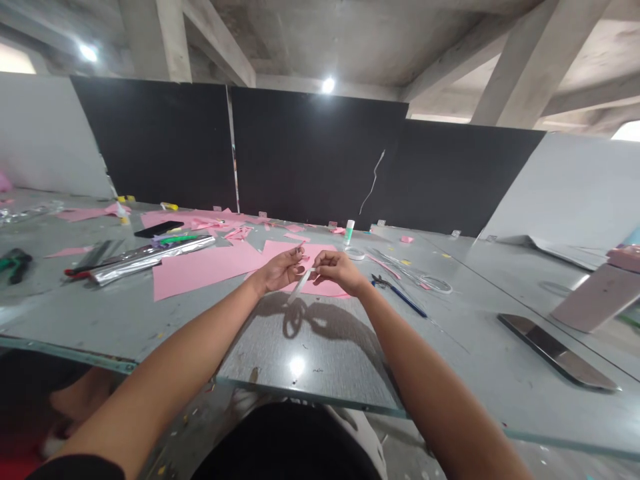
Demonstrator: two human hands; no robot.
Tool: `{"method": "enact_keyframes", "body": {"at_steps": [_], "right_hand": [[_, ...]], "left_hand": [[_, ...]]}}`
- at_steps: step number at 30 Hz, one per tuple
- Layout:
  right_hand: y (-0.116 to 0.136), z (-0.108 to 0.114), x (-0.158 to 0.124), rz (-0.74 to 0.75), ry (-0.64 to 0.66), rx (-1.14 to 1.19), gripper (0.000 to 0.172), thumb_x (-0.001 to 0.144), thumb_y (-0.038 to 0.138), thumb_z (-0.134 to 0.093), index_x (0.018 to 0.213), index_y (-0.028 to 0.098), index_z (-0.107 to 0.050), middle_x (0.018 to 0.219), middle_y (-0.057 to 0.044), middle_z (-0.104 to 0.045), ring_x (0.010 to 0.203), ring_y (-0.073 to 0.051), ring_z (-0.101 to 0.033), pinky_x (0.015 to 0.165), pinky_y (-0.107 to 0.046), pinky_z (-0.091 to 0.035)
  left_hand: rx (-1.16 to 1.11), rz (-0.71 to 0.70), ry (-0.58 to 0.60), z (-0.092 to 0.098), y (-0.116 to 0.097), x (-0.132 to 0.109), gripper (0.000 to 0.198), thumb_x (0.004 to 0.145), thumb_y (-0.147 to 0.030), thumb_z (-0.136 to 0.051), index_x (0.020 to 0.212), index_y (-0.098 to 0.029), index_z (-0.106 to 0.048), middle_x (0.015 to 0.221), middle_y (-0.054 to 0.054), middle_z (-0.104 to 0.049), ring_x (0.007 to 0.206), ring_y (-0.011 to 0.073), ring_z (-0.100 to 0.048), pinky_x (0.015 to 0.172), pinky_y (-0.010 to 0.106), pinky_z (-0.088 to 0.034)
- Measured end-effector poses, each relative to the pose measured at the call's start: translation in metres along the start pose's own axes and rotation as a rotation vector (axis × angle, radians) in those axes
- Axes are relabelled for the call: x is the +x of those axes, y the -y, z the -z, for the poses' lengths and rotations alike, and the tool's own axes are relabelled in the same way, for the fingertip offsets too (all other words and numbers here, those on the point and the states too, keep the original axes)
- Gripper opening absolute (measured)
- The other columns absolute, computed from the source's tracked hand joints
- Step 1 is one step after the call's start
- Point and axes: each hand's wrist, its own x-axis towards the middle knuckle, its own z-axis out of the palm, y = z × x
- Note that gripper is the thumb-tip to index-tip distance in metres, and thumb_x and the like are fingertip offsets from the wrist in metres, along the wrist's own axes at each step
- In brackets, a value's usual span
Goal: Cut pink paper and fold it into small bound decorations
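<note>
Above the front part of the table, my left hand [281, 270] and my right hand [339, 271] are close together. A narrow whitish strip [299, 288] hangs down at a slant between them, its upper end pinched by the fingers of my right hand. The fingers of my left hand are curled beside the strip; what they grip is too small to make out. Behind and below both hands lies a sheet of pink paper [330, 288]. Another pink sheet [207, 269] spreads out to the left.
Beyond my right hand stand a glue stick [349, 232] and a clear tape roll [355, 254]. Rightward lie blue-handled pliers [407, 301], coiled wire [433, 283], a phone [557, 351] and a pink bottle [595, 293]. A foil roll [153, 261] and a dark phone [159, 229] lie left.
</note>
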Motion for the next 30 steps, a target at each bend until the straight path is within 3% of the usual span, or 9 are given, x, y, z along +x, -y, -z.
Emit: {"method": "enact_keyframes", "body": {"at_steps": [4,8,12,14,16,18,24,30], "right_hand": [[-0.007,0.008,0.005,-0.005,-0.052,-0.151,0.012,0.057,0.018,-0.063,0.066,0.016,-0.056,0.054,0.004,-0.058,0.051,-0.01,-0.057,0.054,-0.026,-0.054],[-0.009,0.013,0.01,0.063,-0.186,-0.329,0.01,0.058,0.016,-0.054,0.068,0.017,-0.054,0.056,0.004,-0.058,0.051,-0.009,-0.055,0.05,-0.023,-0.051],[-0.003,0.012,0.011,0.108,-0.258,-0.433,0.018,0.062,0.012,-0.049,0.076,0.017,-0.058,0.067,0.001,-0.063,0.057,-0.009,-0.057,0.053,-0.021,-0.05],[-0.002,0.01,0.011,0.055,-0.327,-0.452,0.017,0.067,0.013,-0.047,0.079,0.017,-0.059,0.064,0.001,-0.061,0.053,-0.009,-0.056,0.05,-0.021,-0.049],[-0.003,0.006,0.012,-0.019,-0.361,-0.494,0.012,0.074,0.02,-0.048,0.069,0.017,-0.058,0.055,0.002,-0.056,0.046,-0.01,-0.054,0.045,-0.021,-0.046],[-0.006,0.004,0.013,-0.061,-0.332,-0.542,0.023,0.077,0.027,-0.051,0.057,0.016,-0.054,0.049,0.002,-0.052,0.041,-0.01,-0.052,0.042,-0.021,-0.044],[-0.008,0.001,0.01,-0.02,-0.338,-0.532,0.011,0.07,0.023,-0.059,0.062,0.016,-0.058,0.059,0.001,-0.059,0.043,-0.008,-0.05,0.041,-0.02,-0.044],[-0.004,-0.003,0.009,0.012,-0.412,-0.525,0.007,0.068,0.024,-0.06,0.066,0.017,-0.06,0.053,0.002,-0.056,0.043,-0.009,-0.049,0.043,-0.02,-0.041]], "left_hand": [[0.054,-0.005,0.024,-0.005,-0.001,-0.001,0.034,0.06,-0.021,-0.082,0.082,-0.017,-0.056,0.056,-0.008,-0.052,0.041,0.0034,-0.043,0.055,0.024,-0.048],[0.172,-0.188,-0.024,-0.013,-0.009,0.002,0.035,0.061,-0.025,-0.081,0.082,-0.016,-0.054,0.059,-0.007,-0.053,0.041,0.0031,-0.044,0.05,0.02,-0.04],[0.406,-0.331,-0.03,-0.018,-0.011,0.004,0.028,0.068,-0.028,-0.075,0.081,-0.016,-0.054,0.058,-0.007,-0.05,0.045,0.0053,-0.048,0.05,0.021,-0.038],[0.517,-0.339,0.003,-0.02,-0.008,0.003,0.026,0.072,-0.032,-0.072,0.082,-0.016,-0.053,0.056,-0.007,-0.049,0.045,0.0065,-0.049,0.05,0.022,-0.037],[0.611,-0.319,0.042,-0.022,-0.004,0.002,0.026,0.073,-0.034,-0.069,0.082,-0.016,-0.052,0.054,-0.007,-0.048,0.045,0.0073,-0.049,0.05,0.023,-0.036],[0.671,-0.3,0.059,-0.025,0.0,0.001,0.028,0.072,-0.036,-0.07,0.081,-0.016,-0.051,0.052,-0.007,-0.048,0.043,0.0073,-0.048,0.049,0.023,-0.035],[0.712,-0.301,0.026,-0.026,0.005,0.001,0.03,0.071,-0.037,-0.069,0.079,-0.016,-0.05,0.05,-0.008,-0.046,0.043,0.0073,-0.047,0.049,0.023,-0.034],[0.663,-0.316,-0.038,-0.022,0.005,0.005,0.031,0.069,-0.037,-0.071,0.08,-0.016,-0.05,0.05,-0.008,-0.046,0.042,0.0068,-0.045,0.048,0.022,-0.034]]}}
